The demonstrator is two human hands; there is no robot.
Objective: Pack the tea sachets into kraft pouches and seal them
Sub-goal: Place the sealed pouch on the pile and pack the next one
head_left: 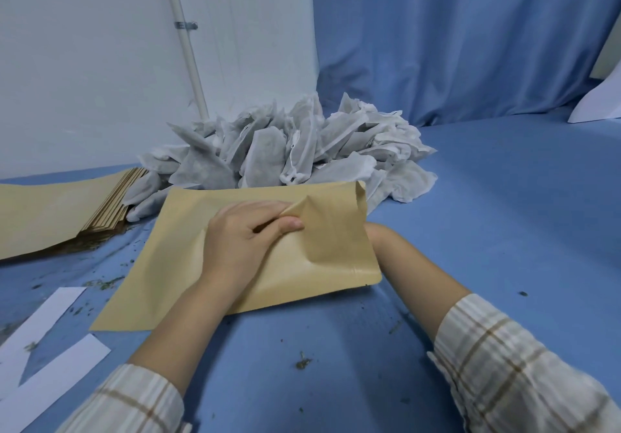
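Near the table's front edge, a kraft pouch point(268, 247) lies flat; the left hand point(242, 241) pinches its top layer up. The right hand point(371, 236) is hidden behind it, fingers unseen. Tea sachets point(289, 150) wait beyond. Best spread the mouth wide before filling.
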